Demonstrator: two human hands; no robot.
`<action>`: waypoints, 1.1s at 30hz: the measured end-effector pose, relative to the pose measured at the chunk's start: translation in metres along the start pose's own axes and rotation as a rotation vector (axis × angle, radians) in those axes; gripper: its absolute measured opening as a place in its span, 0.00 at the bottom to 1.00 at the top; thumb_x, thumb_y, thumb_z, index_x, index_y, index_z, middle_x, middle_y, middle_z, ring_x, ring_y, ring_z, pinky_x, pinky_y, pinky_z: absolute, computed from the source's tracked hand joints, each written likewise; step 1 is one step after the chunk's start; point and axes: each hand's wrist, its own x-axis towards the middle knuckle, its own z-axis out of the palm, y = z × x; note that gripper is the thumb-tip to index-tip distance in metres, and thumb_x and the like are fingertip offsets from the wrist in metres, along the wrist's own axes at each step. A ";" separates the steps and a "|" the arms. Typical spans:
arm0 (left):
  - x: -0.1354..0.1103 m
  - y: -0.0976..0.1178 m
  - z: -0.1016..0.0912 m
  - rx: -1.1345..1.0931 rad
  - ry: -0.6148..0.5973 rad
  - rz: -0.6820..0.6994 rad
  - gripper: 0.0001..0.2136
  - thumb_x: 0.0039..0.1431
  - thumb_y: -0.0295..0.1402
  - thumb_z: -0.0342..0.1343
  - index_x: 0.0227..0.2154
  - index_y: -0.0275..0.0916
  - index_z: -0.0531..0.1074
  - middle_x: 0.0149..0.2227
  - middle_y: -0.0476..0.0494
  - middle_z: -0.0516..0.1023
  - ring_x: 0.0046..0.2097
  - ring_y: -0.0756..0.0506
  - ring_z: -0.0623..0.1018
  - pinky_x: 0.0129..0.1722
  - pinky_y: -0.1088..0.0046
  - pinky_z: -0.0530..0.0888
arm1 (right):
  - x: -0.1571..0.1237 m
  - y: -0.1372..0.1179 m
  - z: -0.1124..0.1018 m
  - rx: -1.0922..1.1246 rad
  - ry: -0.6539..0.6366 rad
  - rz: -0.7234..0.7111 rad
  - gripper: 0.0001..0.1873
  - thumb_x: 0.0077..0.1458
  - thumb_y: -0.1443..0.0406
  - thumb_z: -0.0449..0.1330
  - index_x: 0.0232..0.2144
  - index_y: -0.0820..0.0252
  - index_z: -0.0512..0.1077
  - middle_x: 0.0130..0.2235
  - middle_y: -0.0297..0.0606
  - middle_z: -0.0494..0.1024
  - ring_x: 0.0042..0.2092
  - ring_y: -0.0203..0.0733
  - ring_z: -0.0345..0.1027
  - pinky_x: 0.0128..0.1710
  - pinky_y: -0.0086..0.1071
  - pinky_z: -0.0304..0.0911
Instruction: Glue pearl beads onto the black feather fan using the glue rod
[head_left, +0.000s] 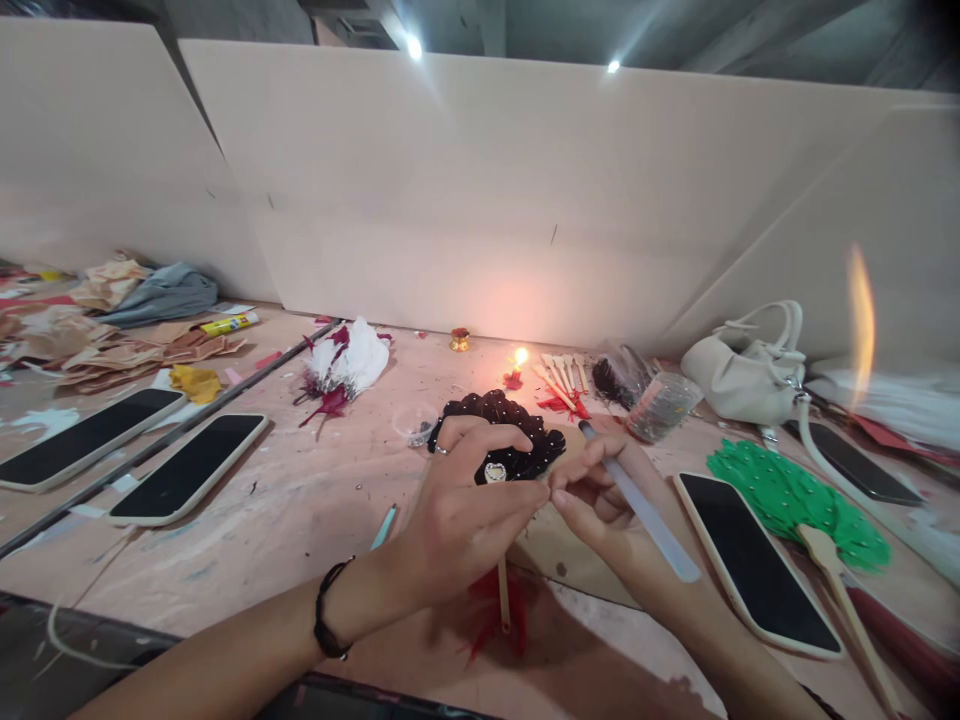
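Note:
In front of me lies a black pleated fan [487, 410] with white dots. At its base is a heart-shaped ornament [495, 472] with a sparkling rim, above a pale wooden handle [504, 600]. Over the fan, my left hand [465, 510] is closed, its fingertips meeting those of my right hand; whatever small thing is between them cannot be made out. My right hand [607, 490] holds a translucent glue stick [649, 520] with a dark tip, slanting across the fingers. Red feathers [487, 610] lie beside the handle.
A small flame [520, 356] burns at the back, near several wooden sticks [566, 373] and a clear plastic cup [664, 405]. To the right are a phone [757, 560], a green fan [795, 500] and a white handbag [746, 370]. Another phone [191, 468] lies left.

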 end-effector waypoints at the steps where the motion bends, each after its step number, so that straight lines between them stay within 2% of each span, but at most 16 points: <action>1: 0.000 0.000 0.000 0.001 -0.005 0.000 0.04 0.71 0.27 0.65 0.40 0.44 0.81 0.51 0.41 0.78 0.49 0.41 0.77 0.46 0.57 0.75 | 0.000 0.000 0.000 -0.010 -0.007 -0.005 0.15 0.68 0.65 0.68 0.45 0.45 0.64 0.39 0.30 0.77 0.43 0.41 0.78 0.45 0.35 0.76; 5: -0.005 -0.001 0.001 -0.007 -0.028 0.019 0.05 0.71 0.24 0.63 0.42 0.42 0.81 0.52 0.40 0.78 0.50 0.41 0.76 0.49 0.58 0.75 | -0.001 -0.002 0.003 -0.115 0.002 -0.032 0.14 0.68 0.68 0.66 0.46 0.46 0.64 0.41 0.31 0.78 0.44 0.40 0.78 0.48 0.35 0.76; 8: -0.011 -0.001 0.002 0.012 -0.046 0.047 0.07 0.69 0.22 0.63 0.44 0.40 0.79 0.51 0.39 0.79 0.49 0.42 0.77 0.50 0.59 0.76 | -0.001 -0.001 0.008 -0.115 0.028 -0.070 0.15 0.65 0.68 0.67 0.44 0.47 0.64 0.40 0.30 0.75 0.42 0.39 0.78 0.46 0.33 0.76; 10: -0.014 0.000 0.002 0.045 -0.051 0.068 0.09 0.67 0.19 0.62 0.45 0.39 0.79 0.50 0.39 0.80 0.49 0.42 0.78 0.50 0.59 0.77 | 0.000 0.001 0.010 -0.090 0.024 -0.070 0.14 0.65 0.66 0.67 0.43 0.47 0.65 0.39 0.30 0.74 0.41 0.40 0.77 0.44 0.33 0.76; 15: -0.011 0.002 -0.001 0.099 -0.082 0.131 0.10 0.68 0.19 0.59 0.45 0.39 0.78 0.47 0.40 0.82 0.47 0.42 0.78 0.48 0.60 0.78 | -0.002 0.007 0.009 -0.131 0.038 -0.007 0.10 0.68 0.56 0.66 0.44 0.46 0.67 0.41 0.34 0.75 0.43 0.45 0.77 0.46 0.38 0.78; 20: -0.011 -0.001 0.000 0.106 -0.090 0.138 0.09 0.67 0.18 0.60 0.43 0.38 0.77 0.47 0.40 0.81 0.48 0.42 0.78 0.50 0.60 0.77 | -0.001 0.008 0.014 -0.066 0.011 0.008 0.11 0.70 0.54 0.65 0.44 0.46 0.65 0.40 0.35 0.75 0.41 0.45 0.76 0.43 0.39 0.79; 22: -0.010 -0.003 0.002 0.101 -0.065 0.115 0.09 0.66 0.19 0.61 0.42 0.39 0.77 0.47 0.40 0.80 0.48 0.42 0.78 0.51 0.59 0.77 | 0.001 0.007 0.015 -0.052 0.008 -0.017 0.12 0.71 0.53 0.65 0.44 0.46 0.65 0.41 0.35 0.75 0.42 0.45 0.77 0.45 0.40 0.79; 27: -0.005 -0.008 0.003 0.108 0.016 0.096 0.08 0.67 0.20 0.63 0.40 0.40 0.78 0.46 0.39 0.80 0.50 0.40 0.77 0.50 0.57 0.77 | 0.006 0.004 0.008 0.005 -0.051 -0.027 0.14 0.70 0.56 0.67 0.46 0.46 0.65 0.42 0.33 0.78 0.48 0.44 0.80 0.50 0.40 0.78; 33: -0.006 -0.014 0.002 0.100 -0.004 0.127 0.09 0.68 0.22 0.63 0.43 0.43 0.80 0.49 0.39 0.80 0.50 0.40 0.77 0.49 0.56 0.79 | 0.010 0.005 0.006 -0.008 -0.024 -0.033 0.14 0.68 0.60 0.67 0.43 0.47 0.62 0.37 0.29 0.76 0.41 0.41 0.79 0.46 0.37 0.77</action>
